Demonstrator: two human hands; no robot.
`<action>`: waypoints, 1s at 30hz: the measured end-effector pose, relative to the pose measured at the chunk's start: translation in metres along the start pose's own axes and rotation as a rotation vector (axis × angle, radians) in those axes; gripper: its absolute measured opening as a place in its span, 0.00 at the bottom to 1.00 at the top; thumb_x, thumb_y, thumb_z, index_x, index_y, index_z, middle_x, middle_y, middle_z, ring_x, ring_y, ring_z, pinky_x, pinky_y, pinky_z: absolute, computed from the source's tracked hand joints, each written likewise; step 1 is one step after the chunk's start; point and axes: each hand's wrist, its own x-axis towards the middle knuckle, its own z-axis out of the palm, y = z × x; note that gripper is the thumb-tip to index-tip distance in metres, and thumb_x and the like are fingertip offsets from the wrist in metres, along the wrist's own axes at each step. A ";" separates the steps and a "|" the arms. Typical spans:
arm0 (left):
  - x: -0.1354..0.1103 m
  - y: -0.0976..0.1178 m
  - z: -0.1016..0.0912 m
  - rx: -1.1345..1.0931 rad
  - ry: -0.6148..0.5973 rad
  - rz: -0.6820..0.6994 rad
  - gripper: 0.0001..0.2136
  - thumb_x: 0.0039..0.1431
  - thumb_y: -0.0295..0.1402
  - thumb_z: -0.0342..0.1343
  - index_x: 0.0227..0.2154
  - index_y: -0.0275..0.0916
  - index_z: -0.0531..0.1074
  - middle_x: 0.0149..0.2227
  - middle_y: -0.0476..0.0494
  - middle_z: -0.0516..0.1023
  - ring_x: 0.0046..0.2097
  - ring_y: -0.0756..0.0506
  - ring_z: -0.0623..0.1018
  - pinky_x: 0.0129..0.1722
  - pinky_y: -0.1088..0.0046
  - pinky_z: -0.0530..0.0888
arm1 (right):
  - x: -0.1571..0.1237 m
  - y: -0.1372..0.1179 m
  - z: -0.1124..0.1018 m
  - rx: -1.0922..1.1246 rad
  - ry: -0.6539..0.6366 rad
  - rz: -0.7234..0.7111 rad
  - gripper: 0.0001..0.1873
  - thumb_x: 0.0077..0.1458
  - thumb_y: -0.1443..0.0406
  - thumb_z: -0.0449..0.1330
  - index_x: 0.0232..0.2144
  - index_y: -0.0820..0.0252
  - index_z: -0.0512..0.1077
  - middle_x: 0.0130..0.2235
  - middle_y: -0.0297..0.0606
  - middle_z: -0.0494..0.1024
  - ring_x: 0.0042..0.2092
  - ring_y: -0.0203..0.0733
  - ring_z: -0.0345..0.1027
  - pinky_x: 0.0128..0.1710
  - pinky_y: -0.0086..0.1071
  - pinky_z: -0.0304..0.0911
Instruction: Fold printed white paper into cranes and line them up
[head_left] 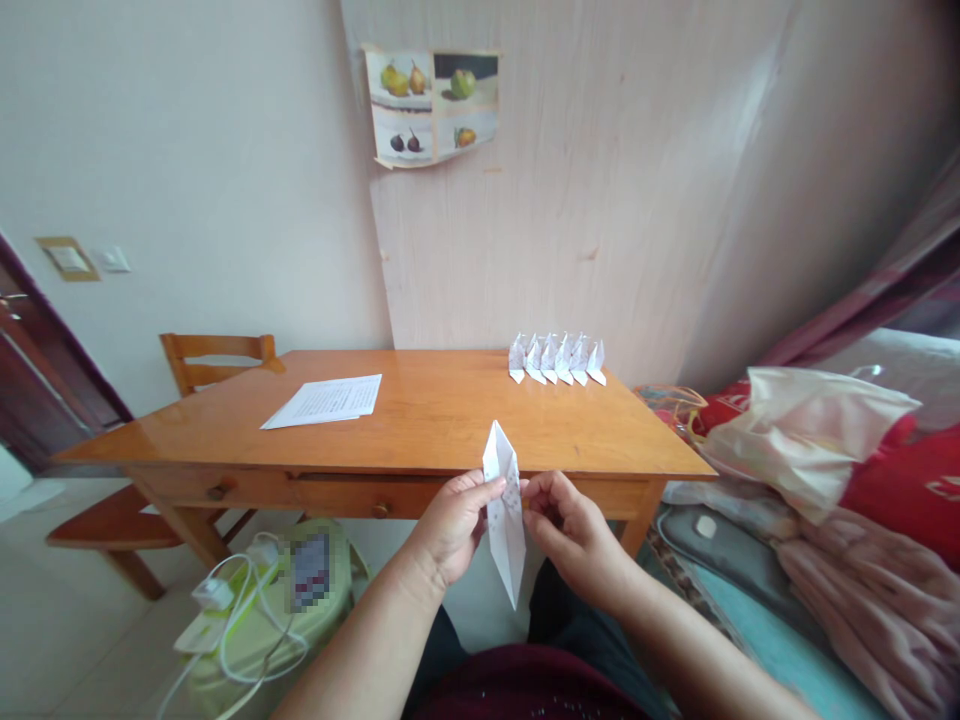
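Note:
A long, narrow piece of folded paper (505, 535), pointed at both ends and printed with small dark marks, stands nearly upright between my hands, just off the table's front edge. My left hand (459, 515) grips its left side, thumb across the front. On the other side, the curled fingers of my right hand (564, 515) meet its right edge, thumb and forefinger close together; whether they pinch the paper is hard to make out. Several folded paper cranes (556, 360) stand in a row at the table's back right.
Printed sheets (326, 400) lie on the left of the wooden table (442, 420). A chair (217, 355) is behind it at left. Below stands a pale green stool-like item (330, 610) with white cables. Right of the table are a white plastic bag (802, 430) and a pink blanket (862, 580).

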 end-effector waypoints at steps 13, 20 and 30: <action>-0.001 0.002 0.000 -0.030 -0.041 -0.006 0.18 0.57 0.39 0.65 0.46 0.31 0.77 0.42 0.32 0.83 0.42 0.39 0.82 0.46 0.63 0.75 | 0.006 0.010 0.005 0.261 0.044 0.297 0.18 0.57 0.51 0.64 0.28 0.58 0.67 0.24 0.31 0.68 0.26 0.35 0.58 0.28 0.32 0.52; -0.005 0.006 0.002 -0.044 -0.107 0.004 0.20 0.61 0.42 0.61 0.49 0.31 0.76 0.42 0.33 0.82 0.44 0.38 0.81 0.47 0.62 0.74 | 0.005 0.008 0.003 0.511 0.093 0.383 0.18 0.58 0.54 0.64 0.25 0.58 0.67 0.21 0.29 0.66 0.24 0.33 0.53 0.26 0.31 0.47; -0.004 0.006 0.002 0.031 -0.063 0.053 0.17 0.58 0.32 0.63 0.49 0.33 0.77 0.46 0.35 0.82 0.45 0.42 0.80 0.47 0.69 0.72 | 0.008 0.008 0.004 0.671 0.153 0.451 0.18 0.53 0.55 0.67 0.23 0.59 0.67 0.22 0.29 0.64 0.22 0.31 0.51 0.23 0.30 0.46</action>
